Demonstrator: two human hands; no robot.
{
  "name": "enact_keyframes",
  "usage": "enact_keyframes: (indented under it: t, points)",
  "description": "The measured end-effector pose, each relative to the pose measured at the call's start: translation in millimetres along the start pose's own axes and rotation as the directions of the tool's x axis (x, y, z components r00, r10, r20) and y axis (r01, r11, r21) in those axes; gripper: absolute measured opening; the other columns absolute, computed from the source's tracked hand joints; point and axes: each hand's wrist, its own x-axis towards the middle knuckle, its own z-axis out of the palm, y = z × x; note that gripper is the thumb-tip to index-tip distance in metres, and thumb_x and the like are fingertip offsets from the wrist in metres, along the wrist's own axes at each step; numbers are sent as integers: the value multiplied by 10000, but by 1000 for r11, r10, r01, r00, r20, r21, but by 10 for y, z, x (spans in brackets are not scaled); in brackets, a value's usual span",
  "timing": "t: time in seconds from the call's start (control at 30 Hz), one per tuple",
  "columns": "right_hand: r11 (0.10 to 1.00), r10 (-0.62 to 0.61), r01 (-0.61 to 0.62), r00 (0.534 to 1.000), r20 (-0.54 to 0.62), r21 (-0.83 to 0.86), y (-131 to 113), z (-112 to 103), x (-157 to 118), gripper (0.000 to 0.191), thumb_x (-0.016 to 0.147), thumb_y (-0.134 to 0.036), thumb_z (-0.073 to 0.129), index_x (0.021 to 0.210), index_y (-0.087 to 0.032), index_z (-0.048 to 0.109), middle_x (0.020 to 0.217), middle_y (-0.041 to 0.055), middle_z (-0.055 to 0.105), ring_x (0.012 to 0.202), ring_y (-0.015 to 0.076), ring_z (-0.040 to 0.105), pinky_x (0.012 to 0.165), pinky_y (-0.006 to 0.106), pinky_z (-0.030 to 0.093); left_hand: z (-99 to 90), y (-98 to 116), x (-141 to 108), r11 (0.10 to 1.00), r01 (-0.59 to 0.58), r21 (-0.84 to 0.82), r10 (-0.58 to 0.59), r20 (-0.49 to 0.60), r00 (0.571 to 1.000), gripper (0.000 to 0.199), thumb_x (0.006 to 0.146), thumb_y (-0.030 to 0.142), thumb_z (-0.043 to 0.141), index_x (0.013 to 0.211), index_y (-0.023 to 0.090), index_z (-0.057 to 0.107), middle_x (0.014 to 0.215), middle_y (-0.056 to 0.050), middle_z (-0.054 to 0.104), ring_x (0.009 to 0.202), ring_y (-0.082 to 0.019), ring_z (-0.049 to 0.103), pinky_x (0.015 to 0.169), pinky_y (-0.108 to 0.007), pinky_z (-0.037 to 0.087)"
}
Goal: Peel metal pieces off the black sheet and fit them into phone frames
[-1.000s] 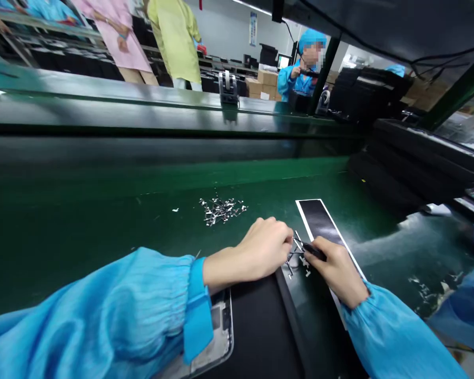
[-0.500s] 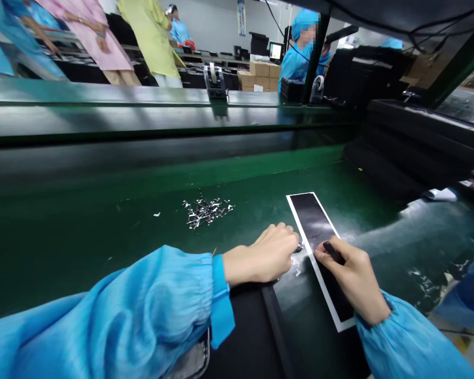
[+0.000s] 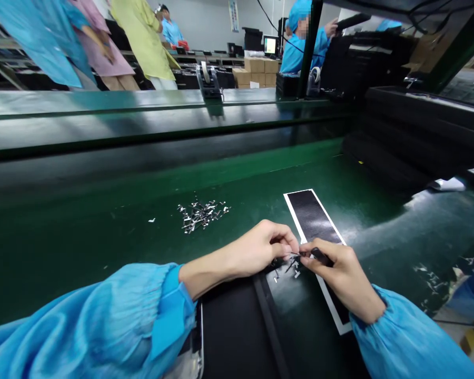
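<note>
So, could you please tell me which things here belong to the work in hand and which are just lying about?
In hand:
- left hand, pinching a small metal piece
- right hand, gripping a black tool
- black sheet with white border
- loose metal pieces under the hands

Lying about:
- pile of metal pieces
- tape dispenser
- cardboard boxes
</note>
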Motion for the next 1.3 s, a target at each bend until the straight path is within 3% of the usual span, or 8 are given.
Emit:
enact_keyframes:
  t: [0.13, 0.33, 0.47, 0.6, 0.77, 0.97, 1.07, 1.3]
  points:
    - [995, 66, -65, 998, -12, 82, -26, -12, 11, 194, 737, -332, 571, 633, -173, 611, 621, -11, 549, 604, 114, 475, 561, 250, 348, -4, -18, -25, 999, -36, -23, 35, -36, 999, 95, 786, 96, 498, 737, 111, 578, 613, 20, 526, 577, -107, 481, 554, -197, 383]
    - [959, 176, -168, 984, -13, 226, -47, 11, 35, 155, 679, -317, 629, 705, -168, 665, 495, -60, 447, 436, 49, 320, 478, 233, 289, 103, -16, -75, 976, -145, 161, 176, -200, 964, 155, 778, 76, 542, 667, 143, 628, 684, -11, 544, 712, -170, 456, 740, -316, 332]
    - [927, 246, -217, 967, -59, 305, -88, 27, 47, 216, 633, -363, 673, 682, -154, 653, 437, -70, 397, 401, 40, 288, 430, 234, 211, 110, -13, -99, 982, -139, 131, 170, -274, 947, 170, 781, 69, 548, 642, 141, 614, 687, -7, 541, 718, -163, 475, 715, -300, 347]
    - [905, 283, -248, 958, -54, 346, -120, 35, 58, 237, 606, -375, 680, 603, -145, 624, 450, -45, 443, 392, 37, 282, 412, 237, 180, 93, -32, -113, 991, -125, 46, 133, -270, 954, 144, 775, 86, 574, 648, 133, 619, 672, 12, 559, 638, -121, 517, 614, -234, 386]
    - [916, 269, -236, 962, -57, 324, -108, 28, 53, 162, 633, -316, 636, 637, -154, 633, 524, -35, 511, 417, 36, 290, 437, 241, 202, 118, -29, -118, 988, -129, 90, 151, -307, 940, 108, 764, 76, 590, 692, 142, 637, 665, 16, 597, 684, -132, 526, 662, -242, 373]
    - [934, 252, -228, 966, -53, 276, -106, 25, 34, 134, 645, -304, 642, 632, -172, 632, 474, -69, 410, 434, 41, 274, 459, 239, 229, 119, 11, -121, 982, -121, 144, 162, -314, 936, 144, 770, 67, 553, 660, 142, 609, 648, 12, 603, 653, -134, 521, 655, -256, 358]
    - [937, 248, -226, 967, -51, 268, -119, 30, 11, 158, 659, -326, 634, 622, -172, 624, 504, -59, 449, 441, 41, 287, 468, 239, 245, 118, 33, -142, 976, -128, 174, 180, -328, 927, 168, 765, 56, 528, 628, 145, 567, 646, 17, 570, 665, -136, 492, 673, -262, 347]
    - [944, 232, -209, 971, -63, 255, -149, 23, -13, 183, 695, -347, 614, 633, -175, 616, 526, -57, 464, 453, 44, 285, 485, 235, 276, 113, 1, -159, 975, -165, 147, 205, -326, 923, 148, 765, 54, 508, 664, 144, 568, 608, 35, 559, 571, -102, 501, 537, -196, 365]
